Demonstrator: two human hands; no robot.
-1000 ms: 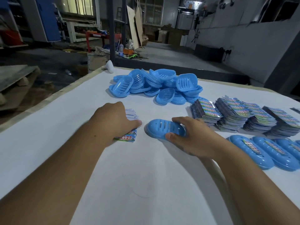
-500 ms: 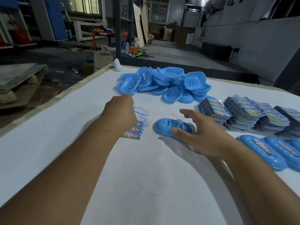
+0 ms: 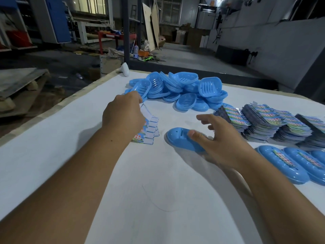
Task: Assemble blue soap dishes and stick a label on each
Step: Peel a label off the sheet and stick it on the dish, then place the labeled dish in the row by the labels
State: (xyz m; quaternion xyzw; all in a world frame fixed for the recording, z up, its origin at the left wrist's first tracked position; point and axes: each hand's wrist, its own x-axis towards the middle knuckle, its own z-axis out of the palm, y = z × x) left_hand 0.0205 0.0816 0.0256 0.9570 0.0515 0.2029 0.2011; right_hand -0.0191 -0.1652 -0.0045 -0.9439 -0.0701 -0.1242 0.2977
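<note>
An assembled blue soap dish [image 3: 177, 138] lies upside down on the white table [image 3: 52, 147], with no label on it. My right hand [image 3: 221, 143] hovers over its right end with fingers spread, the thumb touching the dish. My left hand [image 3: 123, 115] is raised above a small fanned stack of labels [image 3: 150, 133] and pinches one label [image 3: 146, 111], whose white back hangs down from the fingers. A pile of loose blue dish parts [image 3: 175, 88] sits at the far side of the table.
Tall stacks of colourful labels [image 3: 263, 120] line the right side. Finished labelled dishes [image 3: 281, 164] lie in a row at the right edge. A small white object [image 3: 125, 69] stands at the table's far corner. The table's wooden edge runs along the left.
My left hand rose from the small label stack, lifting one label. My right hand let go of the dish; its fingers spread and only the thumb stays on it.
</note>
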